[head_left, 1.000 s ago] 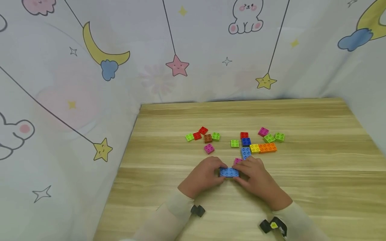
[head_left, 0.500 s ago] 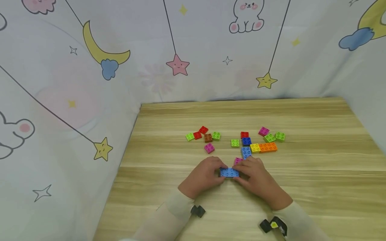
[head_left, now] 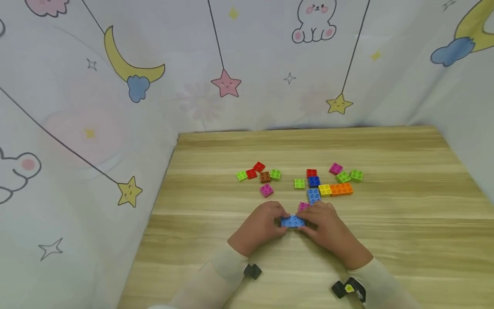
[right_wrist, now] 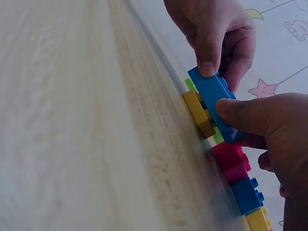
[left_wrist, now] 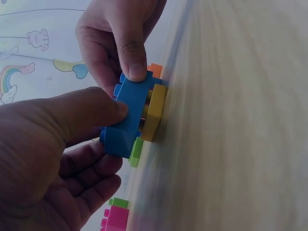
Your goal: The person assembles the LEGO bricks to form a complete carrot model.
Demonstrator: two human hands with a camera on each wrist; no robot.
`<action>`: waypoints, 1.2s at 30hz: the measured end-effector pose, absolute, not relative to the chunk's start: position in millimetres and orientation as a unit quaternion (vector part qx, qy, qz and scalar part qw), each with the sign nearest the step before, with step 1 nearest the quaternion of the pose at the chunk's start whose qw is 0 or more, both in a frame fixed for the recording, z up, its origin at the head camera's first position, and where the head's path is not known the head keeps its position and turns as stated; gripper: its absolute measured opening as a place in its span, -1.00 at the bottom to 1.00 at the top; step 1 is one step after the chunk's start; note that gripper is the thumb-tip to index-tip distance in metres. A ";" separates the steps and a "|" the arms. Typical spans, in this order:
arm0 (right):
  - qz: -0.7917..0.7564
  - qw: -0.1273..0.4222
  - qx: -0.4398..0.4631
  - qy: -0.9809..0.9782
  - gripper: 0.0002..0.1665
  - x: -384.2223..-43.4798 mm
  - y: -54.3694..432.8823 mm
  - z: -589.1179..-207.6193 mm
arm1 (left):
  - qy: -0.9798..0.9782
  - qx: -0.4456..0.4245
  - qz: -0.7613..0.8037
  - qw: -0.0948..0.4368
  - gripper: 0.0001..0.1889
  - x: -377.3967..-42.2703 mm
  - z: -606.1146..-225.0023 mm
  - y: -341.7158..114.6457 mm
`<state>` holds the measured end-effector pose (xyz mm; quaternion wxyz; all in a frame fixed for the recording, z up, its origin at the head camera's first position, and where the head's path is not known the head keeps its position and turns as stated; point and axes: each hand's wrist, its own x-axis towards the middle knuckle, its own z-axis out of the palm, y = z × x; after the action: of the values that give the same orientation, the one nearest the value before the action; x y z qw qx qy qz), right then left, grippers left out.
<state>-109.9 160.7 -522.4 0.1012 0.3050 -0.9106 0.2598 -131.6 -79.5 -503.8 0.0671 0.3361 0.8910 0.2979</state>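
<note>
Left hand (head_left: 259, 227) and right hand (head_left: 331, 229) each have fingers pinching the blue brick (head_left: 292, 222) over the yellow brick (left_wrist: 155, 113), well in from the worktop's (head_left: 424, 206) far edge. I'd square them up, press evenly.

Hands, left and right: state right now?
Left hand: closed, pinching one end of the blue brick, which sits over a yellow brick.
Right hand: closed, pinching the other end of the same blue brick.

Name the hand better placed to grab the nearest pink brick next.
Probably the right hand: its fingers lie beside that pink brick; the left hand is farther. Both grip the blue brick.
</note>
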 end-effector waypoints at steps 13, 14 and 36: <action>0.267 0.136 0.321 -0.898 -0.57 -111.0 163.5 -520.7 | 0.894 0.327 0.302 0.043 -0.69 -128.1 -506.1 -76.4; 0.268 0.134 0.320 -0.899 -0.57 -111.0 163.9 -520.7 | 0.894 0.326 0.304 0.043 -0.69 -127.8 -506.1 -76.3; 0.259 0.130 0.327 -0.900 -0.57 -111.7 165.5 -524.3 | 0.896 0.318 0.304 0.063 -0.69 -127.9 -506.8 -75.8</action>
<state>-111.7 165.5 -524.3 0.1299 0.3268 -0.8995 0.2592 -127.9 -75.8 -506.8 0.0627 0.3184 0.8958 0.3038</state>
